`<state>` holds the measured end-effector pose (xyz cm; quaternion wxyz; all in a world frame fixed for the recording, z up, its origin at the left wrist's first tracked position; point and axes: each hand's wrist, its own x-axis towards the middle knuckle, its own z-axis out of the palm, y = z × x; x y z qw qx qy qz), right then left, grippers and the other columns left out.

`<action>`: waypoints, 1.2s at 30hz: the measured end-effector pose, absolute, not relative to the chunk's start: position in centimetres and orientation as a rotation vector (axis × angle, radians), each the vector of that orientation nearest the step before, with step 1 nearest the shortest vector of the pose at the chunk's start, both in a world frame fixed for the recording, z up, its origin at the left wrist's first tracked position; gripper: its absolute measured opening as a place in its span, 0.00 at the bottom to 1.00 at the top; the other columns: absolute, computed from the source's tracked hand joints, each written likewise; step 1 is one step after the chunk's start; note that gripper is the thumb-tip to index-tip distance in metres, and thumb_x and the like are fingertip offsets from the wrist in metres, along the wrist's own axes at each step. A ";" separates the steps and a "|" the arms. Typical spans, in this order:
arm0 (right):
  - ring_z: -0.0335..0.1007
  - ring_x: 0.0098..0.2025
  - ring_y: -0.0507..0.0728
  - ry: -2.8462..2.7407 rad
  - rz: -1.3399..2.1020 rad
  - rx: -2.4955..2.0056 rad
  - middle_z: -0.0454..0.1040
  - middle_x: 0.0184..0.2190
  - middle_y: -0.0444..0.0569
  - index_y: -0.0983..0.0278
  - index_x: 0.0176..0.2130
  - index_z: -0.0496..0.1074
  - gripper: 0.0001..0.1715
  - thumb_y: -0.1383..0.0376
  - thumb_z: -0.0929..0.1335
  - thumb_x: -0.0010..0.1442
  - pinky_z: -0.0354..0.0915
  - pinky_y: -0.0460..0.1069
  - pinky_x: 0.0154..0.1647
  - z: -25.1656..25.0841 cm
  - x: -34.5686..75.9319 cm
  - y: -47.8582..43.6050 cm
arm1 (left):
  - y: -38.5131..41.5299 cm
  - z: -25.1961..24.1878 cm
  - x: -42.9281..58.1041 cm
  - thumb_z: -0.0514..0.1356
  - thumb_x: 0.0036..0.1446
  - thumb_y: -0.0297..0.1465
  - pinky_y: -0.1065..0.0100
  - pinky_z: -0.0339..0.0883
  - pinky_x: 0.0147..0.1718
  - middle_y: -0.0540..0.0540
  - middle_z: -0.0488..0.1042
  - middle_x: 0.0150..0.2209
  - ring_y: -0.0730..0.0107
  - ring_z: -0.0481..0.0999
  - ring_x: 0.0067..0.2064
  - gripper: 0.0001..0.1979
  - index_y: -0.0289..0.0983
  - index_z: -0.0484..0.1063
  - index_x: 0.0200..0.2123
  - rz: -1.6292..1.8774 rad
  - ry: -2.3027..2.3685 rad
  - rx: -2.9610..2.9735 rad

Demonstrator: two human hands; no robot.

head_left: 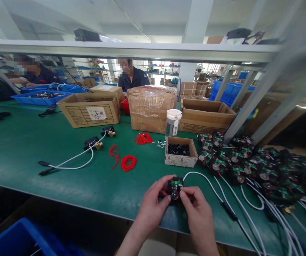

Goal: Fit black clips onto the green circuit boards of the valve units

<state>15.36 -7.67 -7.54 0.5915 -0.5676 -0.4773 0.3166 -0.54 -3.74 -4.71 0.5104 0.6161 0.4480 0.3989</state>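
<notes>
Near the bench's front edge is a small black housing with a green circuit board (pixel 176 184) and a round clear part at its lower end. My left hand (pixel 151 204) grips its left side between thumb and fingers. At the right edge of the board, my right hand (pixel 199 213) is closed in a pinch, thumb against fingers. Whatever is between those fingertips is too small to make out. A white cable (pixel 199 173) arcs from the housing toward the right. Just behind it stands a small carton (pixel 181 161) of black parts.
Many similar units (pixel 264 172) with white cables are heaped at right. Red wire bundles (pixel 128 163) and two cabled black pieces (pixel 91 143) lie left. Behind stand a white-lidded cup (pixel 173 122), a taped box (pixel 153 110) and open cartons (pixel 89 110). Two people sit across the bench.
</notes>
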 end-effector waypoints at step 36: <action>0.68 0.52 0.67 -1.396 0.083 -1.793 0.71 0.52 0.55 0.61 0.54 0.72 0.19 0.74 0.65 0.66 0.64 0.58 0.52 -5.6 17.7 -7.6 | -2.7 -5.4 -1.2 0.65 0.51 0.38 0.60 0.73 0.49 0.46 0.83 0.41 0.60 0.81 0.40 0.31 0.41 0.73 0.60 0.895 1.161 1.550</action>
